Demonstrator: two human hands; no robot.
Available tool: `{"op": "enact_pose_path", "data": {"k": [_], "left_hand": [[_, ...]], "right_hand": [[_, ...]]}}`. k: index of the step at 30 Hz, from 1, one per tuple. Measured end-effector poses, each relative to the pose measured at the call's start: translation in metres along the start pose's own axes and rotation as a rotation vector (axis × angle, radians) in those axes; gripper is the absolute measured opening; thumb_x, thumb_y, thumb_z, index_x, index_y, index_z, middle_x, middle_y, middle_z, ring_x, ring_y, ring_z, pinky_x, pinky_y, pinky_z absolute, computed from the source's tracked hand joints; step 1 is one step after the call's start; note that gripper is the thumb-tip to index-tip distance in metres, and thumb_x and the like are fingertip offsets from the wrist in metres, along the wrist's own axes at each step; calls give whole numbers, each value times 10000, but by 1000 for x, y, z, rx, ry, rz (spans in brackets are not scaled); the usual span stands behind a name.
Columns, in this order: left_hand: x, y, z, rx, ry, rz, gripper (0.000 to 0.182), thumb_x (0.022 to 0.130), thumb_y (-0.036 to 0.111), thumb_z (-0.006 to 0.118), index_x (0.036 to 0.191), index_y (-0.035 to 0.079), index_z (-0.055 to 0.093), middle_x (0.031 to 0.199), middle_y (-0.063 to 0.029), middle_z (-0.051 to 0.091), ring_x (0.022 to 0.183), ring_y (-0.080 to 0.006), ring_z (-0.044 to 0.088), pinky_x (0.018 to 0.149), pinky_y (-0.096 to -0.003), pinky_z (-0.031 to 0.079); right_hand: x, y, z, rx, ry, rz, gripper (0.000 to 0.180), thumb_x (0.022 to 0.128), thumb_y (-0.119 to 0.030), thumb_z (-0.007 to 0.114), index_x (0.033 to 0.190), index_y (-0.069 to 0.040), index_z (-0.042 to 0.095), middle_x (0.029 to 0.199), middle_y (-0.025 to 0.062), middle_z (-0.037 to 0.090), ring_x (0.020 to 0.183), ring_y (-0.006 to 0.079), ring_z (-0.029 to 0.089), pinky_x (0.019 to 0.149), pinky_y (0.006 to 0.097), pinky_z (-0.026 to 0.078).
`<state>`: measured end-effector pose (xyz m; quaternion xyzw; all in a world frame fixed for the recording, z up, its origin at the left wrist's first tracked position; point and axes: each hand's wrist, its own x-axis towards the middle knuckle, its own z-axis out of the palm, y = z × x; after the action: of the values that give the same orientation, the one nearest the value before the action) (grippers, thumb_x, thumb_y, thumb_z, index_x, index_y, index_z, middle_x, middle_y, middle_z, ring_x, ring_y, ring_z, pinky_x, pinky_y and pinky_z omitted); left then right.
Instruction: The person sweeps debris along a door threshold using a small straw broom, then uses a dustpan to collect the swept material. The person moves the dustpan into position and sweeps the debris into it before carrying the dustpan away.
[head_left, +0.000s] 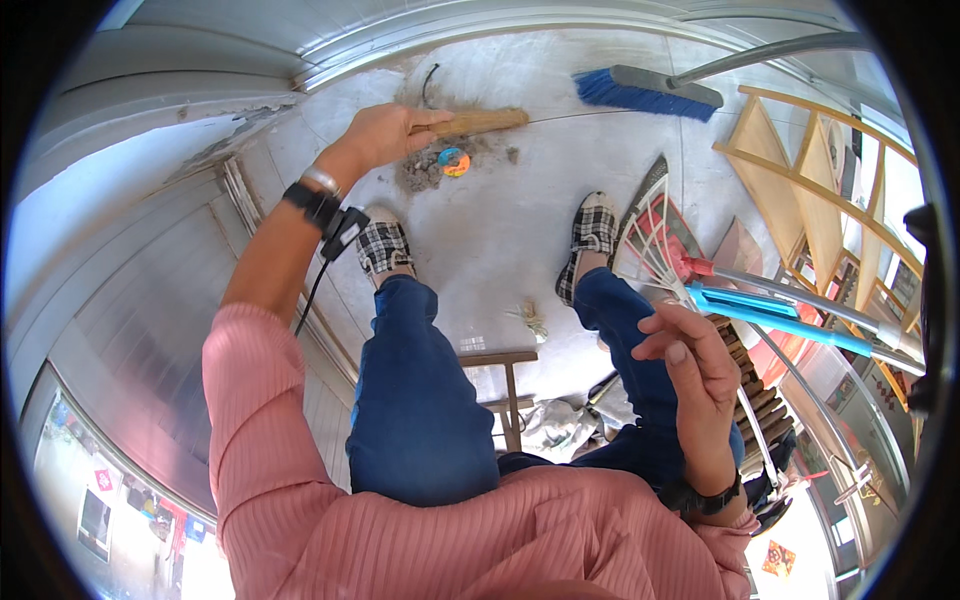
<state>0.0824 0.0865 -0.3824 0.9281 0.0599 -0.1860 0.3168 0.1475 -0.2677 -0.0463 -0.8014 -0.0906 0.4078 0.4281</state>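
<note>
My left hand (397, 133) is closed on the end of a short wooden stick or handle (487, 121), held low over the pale floor. Just below the wood lies a heap of grey dust and debris (422, 171), with a round blue and orange item (454, 162) at its edge. A thin dark line runs from the wood's tip towards a blue-bristled broom (645, 90); whether it is a wire or a floor crack I cannot tell. My right hand (694, 356) is raised over my right thigh, fingers loosely bent, holding nothing.
Long-handled tools with a blue pole (787, 322) and a white-ribbed head (649, 244) lean at my right, beside a wooden rack (795, 169). A black curved strip (429, 84) lies beyond the dust. Wall panels (161, 300) stand close on my left. A dry tuft (531, 319) lies between my feet.
</note>
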Motion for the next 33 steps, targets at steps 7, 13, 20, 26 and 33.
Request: {"op": "enact_pose_path", "data": {"k": [7,13,20,26,33], "left_hand": [[24,-1,-7,-53,171,-258,427,945,435,577,1372,427,554,914,-92,720,818,-322,684,732,-432,553],[-47,-20,21,-56,291,-58,413,956,429,572,1369,438,554,950,-93,715,826,-314,681,727,-425,557],[-69,-59,-23,84,175,-466,424,963,457,578,1384,425,548,896,-112,720,776,-314,687,680,-374,554],[-108,-46,-3,-127,283,-347,413,959,418,600,1370,392,571,939,-164,715,833,-356,688,744,-403,550],[-110,-45,-4,-135,310,-545,417,939,427,575,1352,368,589,954,-176,714,881,-377,682,773,-467,549]], "right_hand": [[-4,-1,6,-39,-14,1,294,1015,-93,515,1277,18,590,1110,105,655,912,134,641,857,281,506],[-6,0,3,-40,-11,-55,304,1012,-83,510,1287,27,580,1107,94,652,912,133,644,859,275,504],[-4,3,4,-18,-10,-10,309,1024,-137,520,1280,24,584,1105,100,655,889,135,649,856,283,504],[-4,1,4,-49,32,-13,305,1026,-151,524,1270,17,593,1086,100,660,891,131,645,853,278,505],[-5,0,8,-12,-23,-45,317,1026,-161,537,1281,18,591,1094,103,657,885,127,640,846,280,512]]}}
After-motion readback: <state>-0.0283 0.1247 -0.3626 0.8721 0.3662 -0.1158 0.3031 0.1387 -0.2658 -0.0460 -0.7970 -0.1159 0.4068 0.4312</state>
